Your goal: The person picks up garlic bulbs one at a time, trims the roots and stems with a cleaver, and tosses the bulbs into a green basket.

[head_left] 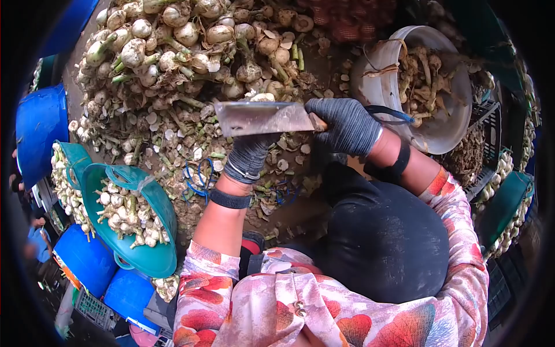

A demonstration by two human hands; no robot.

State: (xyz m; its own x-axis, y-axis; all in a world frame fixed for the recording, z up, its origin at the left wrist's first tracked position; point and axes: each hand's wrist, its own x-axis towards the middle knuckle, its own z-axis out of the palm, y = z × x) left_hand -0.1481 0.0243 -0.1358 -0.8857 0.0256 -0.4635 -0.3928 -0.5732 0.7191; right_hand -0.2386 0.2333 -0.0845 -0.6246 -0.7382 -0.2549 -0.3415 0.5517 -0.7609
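My right hand [347,124], in a dark glove, grips the handle of a wide steel cleaver [263,117] held flat across the middle of the view. My left hand [247,157], also gloved, reaches up under the blade, which hides its fingers. A pale garlic bulb [262,97] peeks out just above the blade's top edge, in line with the left hand. Whether the hand holds it is hidden. A big heap of untrimmed garlic [173,40] with stems lies beyond the cleaver.
A teal basin [156,257] of trimmed bulbs sits at the left, with blue tubs [37,127] around it. At the right a white bucket [376,87] holds cut roots and stems. Peelings and blue rubber bands [196,176] litter the ground by my knees.
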